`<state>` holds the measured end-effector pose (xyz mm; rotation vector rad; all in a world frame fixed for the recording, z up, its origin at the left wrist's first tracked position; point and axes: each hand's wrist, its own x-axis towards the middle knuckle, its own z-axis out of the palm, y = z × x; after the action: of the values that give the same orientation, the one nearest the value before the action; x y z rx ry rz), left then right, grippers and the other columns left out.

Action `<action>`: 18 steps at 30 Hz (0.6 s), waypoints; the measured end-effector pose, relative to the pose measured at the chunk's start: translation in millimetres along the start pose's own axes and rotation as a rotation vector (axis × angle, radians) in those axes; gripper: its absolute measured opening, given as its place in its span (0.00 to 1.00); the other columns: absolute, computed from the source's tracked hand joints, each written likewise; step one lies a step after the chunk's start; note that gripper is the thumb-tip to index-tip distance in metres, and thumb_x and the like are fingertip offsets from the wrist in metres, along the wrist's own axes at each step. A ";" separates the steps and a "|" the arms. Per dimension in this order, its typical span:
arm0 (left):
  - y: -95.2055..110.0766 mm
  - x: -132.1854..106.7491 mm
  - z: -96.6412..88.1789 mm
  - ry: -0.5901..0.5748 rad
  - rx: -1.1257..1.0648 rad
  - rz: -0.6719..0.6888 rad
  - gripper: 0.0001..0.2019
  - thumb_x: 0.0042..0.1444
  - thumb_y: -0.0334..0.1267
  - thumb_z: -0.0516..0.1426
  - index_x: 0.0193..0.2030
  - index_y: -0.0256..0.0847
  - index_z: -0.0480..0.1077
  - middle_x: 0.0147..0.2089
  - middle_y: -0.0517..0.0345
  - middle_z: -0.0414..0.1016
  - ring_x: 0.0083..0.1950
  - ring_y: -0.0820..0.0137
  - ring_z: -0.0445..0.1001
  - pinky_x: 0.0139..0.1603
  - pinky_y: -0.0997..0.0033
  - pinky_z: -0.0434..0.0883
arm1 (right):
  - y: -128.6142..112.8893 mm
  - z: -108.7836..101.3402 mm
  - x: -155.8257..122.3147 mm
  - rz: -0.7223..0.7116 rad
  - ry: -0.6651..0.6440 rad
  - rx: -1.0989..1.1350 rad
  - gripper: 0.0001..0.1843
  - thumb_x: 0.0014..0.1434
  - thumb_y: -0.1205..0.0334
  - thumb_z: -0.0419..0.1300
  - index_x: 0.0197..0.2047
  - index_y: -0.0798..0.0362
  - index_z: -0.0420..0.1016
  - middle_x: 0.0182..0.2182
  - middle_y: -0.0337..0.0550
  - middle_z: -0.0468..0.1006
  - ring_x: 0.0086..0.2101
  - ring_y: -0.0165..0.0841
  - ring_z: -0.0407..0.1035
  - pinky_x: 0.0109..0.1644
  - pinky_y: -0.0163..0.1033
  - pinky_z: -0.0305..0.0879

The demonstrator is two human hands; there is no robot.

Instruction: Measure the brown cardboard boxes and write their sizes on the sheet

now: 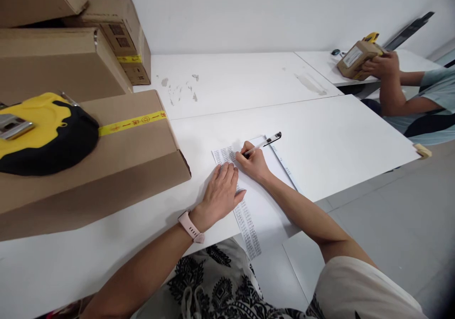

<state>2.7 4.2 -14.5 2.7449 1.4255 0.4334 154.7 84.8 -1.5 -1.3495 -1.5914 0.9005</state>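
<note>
My right hand (254, 163) is closed around a pen (267, 141), its lower end against a sheet of paper (263, 210). Dense columns of small marks run along the left side of that sheet. Flat on the paper's left part rests my left hand (222, 191), fingers stretched out and holding nothing. A pale pink wristband (191, 226) circles the left wrist. The paper's near end reaches past the edge of the white table (320, 139). Under my right forearm shows a bluish printed edge (283, 165) along the sheet's right side.
To the left stands a large cardboard box (142, 167) with a yellow and black tape dispenser (46, 134) on it. More cardboard boxes (117, 30) are stacked behind, near the wall. At the far right, a co-worker's hand (384, 65) holds a small carton (357, 63).
</note>
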 end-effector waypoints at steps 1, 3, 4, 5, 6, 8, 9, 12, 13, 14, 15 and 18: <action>0.0 0.0 0.0 0.002 0.003 0.001 0.31 0.71 0.50 0.50 0.66 0.21 0.63 0.69 0.28 0.68 0.71 0.47 0.64 0.73 0.47 0.59 | 0.5 0.1 0.1 -0.001 0.009 0.000 0.13 0.52 0.60 0.59 0.23 0.48 0.57 0.19 0.30 0.59 0.23 0.27 0.52 0.27 0.36 0.50; 0.2 0.0 -0.1 0.007 0.009 0.000 0.31 0.71 0.50 0.50 0.66 0.22 0.64 0.69 0.29 0.68 0.71 0.47 0.65 0.73 0.47 0.59 | 1.2 0.2 0.2 -0.004 0.019 0.001 0.13 0.53 0.60 0.59 0.23 0.48 0.57 0.19 0.30 0.59 0.23 0.27 0.53 0.28 0.36 0.50; 0.4 0.1 -0.2 0.008 0.014 0.000 0.31 0.70 0.50 0.51 0.66 0.22 0.64 0.69 0.29 0.68 0.71 0.47 0.65 0.73 0.48 0.59 | 1.3 0.3 0.2 -0.005 0.018 0.002 0.13 0.53 0.60 0.59 0.23 0.48 0.57 0.19 0.31 0.59 0.23 0.27 0.53 0.28 0.36 0.50; 0.5 0.1 -0.4 0.009 0.018 0.000 0.31 0.70 0.50 0.51 0.66 0.21 0.64 0.68 0.29 0.68 0.71 0.47 0.65 0.73 0.48 0.59 | 1.2 0.3 0.3 -0.005 0.015 0.001 0.13 0.53 0.60 0.59 0.23 0.48 0.57 0.19 0.31 0.59 0.23 0.27 0.53 0.28 0.36 0.50; 0.6 0.1 -0.6 0.009 0.022 0.001 0.31 0.70 0.50 0.51 0.66 0.21 0.64 0.68 0.29 0.68 0.71 0.47 0.65 0.73 0.48 0.59 | 1.1 0.3 0.3 -0.005 0.009 -0.002 0.13 0.52 0.60 0.59 0.23 0.48 0.57 0.19 0.31 0.59 0.23 0.27 0.53 0.28 0.36 0.50; 0.8 0.0 -1.0 0.009 0.027 0.000 0.31 0.70 0.50 0.52 0.66 0.20 0.64 0.68 0.29 0.68 0.71 0.47 0.65 0.73 0.48 0.59 | 1.0 0.0 0.5 -0.003 -0.001 -0.010 0.13 0.52 0.60 0.60 0.23 0.48 0.57 0.18 0.31 0.59 0.23 0.27 0.53 0.28 0.36 0.50; 0.8 -0.1 -1.1 0.008 0.027 0.000 0.31 0.70 0.50 0.52 0.66 0.20 0.64 0.68 0.29 0.68 0.71 0.47 0.65 0.73 0.48 0.59 | 1.2 -0.1 0.6 -0.001 0.000 -0.012 0.13 0.52 0.60 0.60 0.23 0.48 0.57 0.18 0.30 0.59 0.23 0.27 0.53 0.28 0.36 0.50; 0.7 -0.2 -0.9 -0.002 0.006 -0.007 0.31 0.70 0.50 0.52 0.66 0.21 0.64 0.69 0.29 0.67 0.71 0.47 0.64 0.73 0.48 0.58 | 2.3 -0.3 0.9 0.001 0.023 -0.007 0.14 0.52 0.59 0.60 0.24 0.48 0.57 0.19 0.30 0.60 0.23 0.28 0.53 0.28 0.36 0.50; 0.5 -0.1 -0.6 -0.009 -0.006 -0.011 0.31 0.70 0.50 0.52 0.66 0.21 0.64 0.69 0.29 0.67 0.72 0.47 0.64 0.74 0.48 0.58 | 2.8 -0.3 1.0 -0.002 0.031 -0.006 0.14 0.53 0.59 0.60 0.24 0.48 0.57 0.19 0.30 0.60 0.23 0.28 0.53 0.28 0.36 0.51; 0.4 -0.1 -0.4 -0.014 -0.018 -0.014 0.31 0.70 0.50 0.52 0.66 0.20 0.63 0.69 0.28 0.66 0.72 0.47 0.63 0.74 0.48 0.57 | 3.3 -0.2 1.0 -0.004 0.035 -0.008 0.14 0.53 0.58 0.60 0.24 0.48 0.57 0.19 0.30 0.60 0.23 0.28 0.53 0.28 0.36 0.51; 0.2 -0.1 -0.1 -0.019 -0.030 -0.017 0.32 0.70 0.50 0.53 0.67 0.20 0.63 0.70 0.27 0.66 0.72 0.47 0.63 0.74 0.47 0.56 | 3.7 -0.1 0.9 -0.007 0.034 -0.012 0.14 0.53 0.58 0.60 0.24 0.48 0.57 0.19 0.30 0.60 0.23 0.28 0.53 0.28 0.36 0.51; -0.3 0.1 0.2 -0.025 -0.047 -0.018 0.32 0.70 0.50 0.53 0.67 0.21 0.63 0.70 0.27 0.66 0.73 0.47 0.62 0.75 0.48 0.56 | 4.0 0.2 0.7 -0.013 0.023 -0.021 0.14 0.54 0.59 0.60 0.24 0.48 0.57 0.19 0.30 0.60 0.23 0.27 0.53 0.28 0.36 0.51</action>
<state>2.6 4.5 -14.7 2.6894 1.4147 0.4251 155.9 86.1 -5.1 -1.3577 -1.5940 0.8596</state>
